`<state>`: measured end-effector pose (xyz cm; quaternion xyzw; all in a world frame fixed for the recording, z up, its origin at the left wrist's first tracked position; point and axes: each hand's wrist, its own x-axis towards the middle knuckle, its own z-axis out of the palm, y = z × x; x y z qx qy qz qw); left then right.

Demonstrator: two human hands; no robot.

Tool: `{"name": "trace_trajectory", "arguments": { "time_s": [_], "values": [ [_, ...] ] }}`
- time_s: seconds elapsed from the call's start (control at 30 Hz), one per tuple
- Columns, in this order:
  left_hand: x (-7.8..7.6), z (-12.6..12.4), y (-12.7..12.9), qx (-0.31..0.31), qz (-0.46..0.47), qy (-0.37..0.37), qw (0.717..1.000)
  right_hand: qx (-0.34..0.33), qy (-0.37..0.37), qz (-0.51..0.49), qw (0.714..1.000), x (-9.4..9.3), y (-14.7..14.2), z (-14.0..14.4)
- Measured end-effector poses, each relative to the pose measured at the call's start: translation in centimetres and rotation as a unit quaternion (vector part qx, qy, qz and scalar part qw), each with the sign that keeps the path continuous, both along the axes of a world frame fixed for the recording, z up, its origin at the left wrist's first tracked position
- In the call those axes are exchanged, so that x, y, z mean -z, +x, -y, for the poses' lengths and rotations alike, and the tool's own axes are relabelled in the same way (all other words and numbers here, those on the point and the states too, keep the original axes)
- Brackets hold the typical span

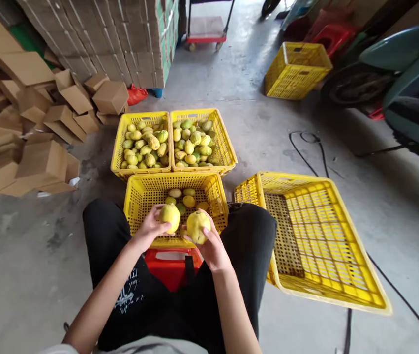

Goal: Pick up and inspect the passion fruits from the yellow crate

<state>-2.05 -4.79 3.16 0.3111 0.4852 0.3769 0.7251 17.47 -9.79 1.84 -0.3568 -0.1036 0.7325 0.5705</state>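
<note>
My left hand (154, 227) is closed around a round yellow papaya (170, 218), thumb across its lower side. A second yellow papaya (197, 226), tilted with a small dark spot showing, is in my right hand (213, 246), whose fingers wrap its right side. The two fruits are held side by side with a small gap between them. Both hands are over the near yellow crate (135, 196), which stands between my knees. In its bottom lie several papayas (189, 201), yellow and greenish; my hands and the held fruits hide part of the inside.
Two yellow crates (115, 152) (227, 152) full of papayas stand just beyond. A yellow crate (327, 236) lies tipped by my right knee. Cardboard boxes (43, 164) are heaped at left. Farther off are a trolley (206, 29), another crate (294, 73), a scooter (416, 83) and a cable (307, 137).
</note>
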Motion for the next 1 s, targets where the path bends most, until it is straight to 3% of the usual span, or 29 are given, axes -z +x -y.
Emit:
{"name": "trace_trajectory", "arguments": {
  "time_s": [0.1, 0.2, 0.4, 0.63, 1.0],
  "values": [
    [0.9, 1.1, 0.8, 0.001, 0.063, -0.053, 0.997, 0.03, -0.029, 0.0, 0.999, 1.2, -1.0, -0.2],
    [1.5, 1.0, 1.2, -0.026, 0.08, -0.082, 0.993, 0.019, -0.055, 0.008, 0.998, 2.2, -1.7, -0.4],
    [2.5, 0.6, 1.9, -0.091, 0.104, -0.086, 0.987, 0.01, 0.0, 0.02, 1.0, 2.3, -2.1, -0.5],
    [2.7, 0.2, 3.1, -0.147, 0.115, -0.153, 0.97, 0.009, -0.042, 0.045, 0.998, 3.3, -2.2, -0.8],
    [3.5, 0.2, 3.4, -0.152, 0.117, -0.201, 0.961, 0.036, -0.073, 0.021, 0.996, 3.3, -2.2, -1.1]
  ]
}}
